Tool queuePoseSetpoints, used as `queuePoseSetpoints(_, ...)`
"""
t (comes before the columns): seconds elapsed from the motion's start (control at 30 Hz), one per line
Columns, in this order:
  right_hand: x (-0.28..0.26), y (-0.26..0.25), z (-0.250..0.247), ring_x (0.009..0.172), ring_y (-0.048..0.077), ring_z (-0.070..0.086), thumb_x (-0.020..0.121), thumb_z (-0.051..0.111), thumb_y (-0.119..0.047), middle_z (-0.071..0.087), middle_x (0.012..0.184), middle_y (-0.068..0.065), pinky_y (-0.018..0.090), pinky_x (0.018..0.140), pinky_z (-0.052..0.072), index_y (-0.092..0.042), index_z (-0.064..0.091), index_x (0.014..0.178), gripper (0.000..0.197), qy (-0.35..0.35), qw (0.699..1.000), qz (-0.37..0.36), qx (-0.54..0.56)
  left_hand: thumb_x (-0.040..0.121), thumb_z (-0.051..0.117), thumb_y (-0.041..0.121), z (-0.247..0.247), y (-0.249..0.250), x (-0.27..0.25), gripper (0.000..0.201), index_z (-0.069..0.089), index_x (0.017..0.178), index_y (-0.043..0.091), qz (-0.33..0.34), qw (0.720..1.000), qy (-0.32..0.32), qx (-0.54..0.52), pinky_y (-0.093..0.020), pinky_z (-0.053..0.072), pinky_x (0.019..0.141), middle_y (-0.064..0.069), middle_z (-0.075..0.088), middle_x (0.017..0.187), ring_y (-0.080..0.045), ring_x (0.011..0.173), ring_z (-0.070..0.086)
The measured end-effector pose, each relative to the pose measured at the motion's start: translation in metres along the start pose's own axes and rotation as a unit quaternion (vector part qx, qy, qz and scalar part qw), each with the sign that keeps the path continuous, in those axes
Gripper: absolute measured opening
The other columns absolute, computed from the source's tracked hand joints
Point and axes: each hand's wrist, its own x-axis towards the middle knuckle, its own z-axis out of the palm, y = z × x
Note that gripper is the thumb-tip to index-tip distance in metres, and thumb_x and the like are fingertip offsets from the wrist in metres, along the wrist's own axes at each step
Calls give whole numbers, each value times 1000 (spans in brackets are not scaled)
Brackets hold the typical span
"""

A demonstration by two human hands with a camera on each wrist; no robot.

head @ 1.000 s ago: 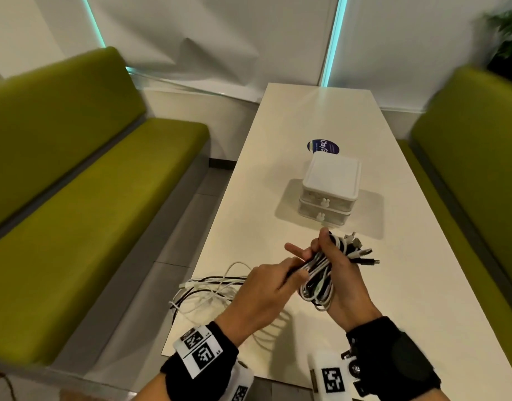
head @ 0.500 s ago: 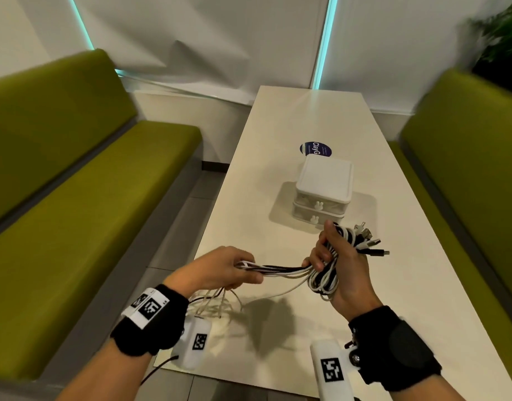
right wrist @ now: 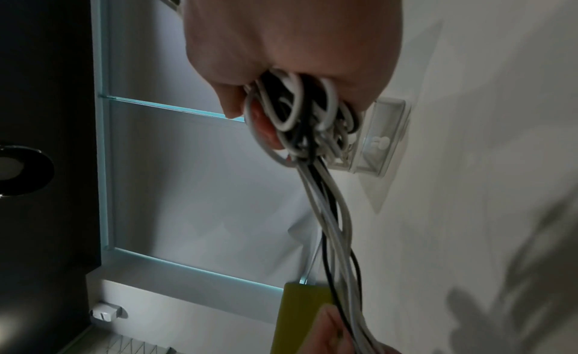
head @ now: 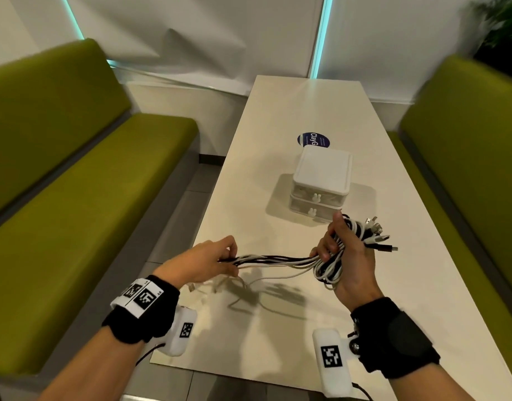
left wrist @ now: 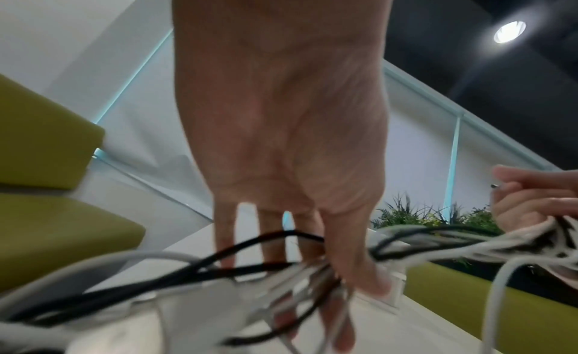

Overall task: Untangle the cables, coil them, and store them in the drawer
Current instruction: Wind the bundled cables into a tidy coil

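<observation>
My right hand grips a coiled bundle of white and black cables, with several plugs sticking out to the right. In the right wrist view the coil sits inside my fist. A straight run of cable strands stretches left to my left hand, whose fingers pinch the strands. Loose cable ends hang below that hand onto the table. The white two-drawer box stands just beyond my right hand, both drawers closed.
The long cream table runs away from me, with a round dark sticker behind the drawer box. Green benches flank it on both sides. A plant stands at the far right corner.
My left hand has slid left along the cables, away from the right hand, drawing the strands out straight. The loose pile at the table's left edge has shrunk. The right hand kept its coil.
</observation>
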Motion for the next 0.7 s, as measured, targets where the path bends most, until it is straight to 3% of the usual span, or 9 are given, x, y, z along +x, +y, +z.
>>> queuePoseSetpoints(0.1,-1,1,-5,40,15,31,83,68,-32,30,51,0,30,52,31,-17,48,56,36,4,1000,13,1,82,71,43,0,-8,2,29,48,96,33,-44,998,-35,-10,-28,49,50,12,68,89,-14,63,53)
queuePoseSetpoints(0.2,-1,-1,-5,42,15,27,83,68,-32,29,53,0,30,52,25,-18,47,57,36,8,1000,19,1,76,74,49,-6,-5,0,36,50,103,43,-23,999,-30,16,-34,54,82,17,63,108,-7,98,61)
queuePoseSetpoints(0.27,0,-1,-3,42,15,25,85,67,-31,28,53,-1,29,50,24,-19,47,57,37,11,1000,16,3,76,77,46,-11,8,-4,50,50,118,40,9,1000,-2,-2,-22,44,91,26,55,117,5,112,51)
queuePoseSetpoints(0.33,0,-2,0,42,14,24,87,66,-30,28,52,-1,28,48,24,-19,46,57,38,13,1000,15,5,75,78,46,-13,32,-7,62,49,129,36,70,995,52,-51,-18,38,95,30,51,123,12,117,46)
queuePoseSetpoints(0.4,-1,0,3,41,14,25,88,66,-30,28,52,-1,28,48,25,-18,46,57,39,12,1000,13,4,75,76,52,-6,58,-4,72,45,138,34,137,985,69,-78,-19,37,103,22,51,135,8,124,44)
queuePoseSetpoints(0.47,-2,0,5,41,15,25,89,66,-30,27,52,-1,29,49,25,-18,46,58,39,12,1000,7,0,78,72,53,12,79,4,79,38,145,30,160,984,24,-68,-20,36,106,14,51,140,2,127,46)
queuePoseSetpoints(0.57,-4,-5,7,40,14,25,84,68,-32,27,51,-1,29,48,25,-17,47,57,37,8,1000,7,13,85,69,43,39,93,14,58,49,137,28,142,989,-35,-34,-25,45,90,6,67,118,-10,107,61)
queuePoseSetpoints(0.63,-5,-8,3,38,13,24,82,68,-34,26,50,-1,28,48,24,-16,45,57,38,6,1000,11,17,88,67,39,47,89,16,29,65,111,23,140,989,-31,-42,-28,44,72,5,68,85,-12,78,61)
queuePoseSetpoints(0.7,-6,-8,-1,38,14,23,84,67,-35,24,48,-2,30,49,22,-16,42,58,41,-3,1000,13,-1,86,68,42,47,84,15,24,66,86,18,135,989,-36,-52,-26,39,61,8,61,64,-10,60,53)
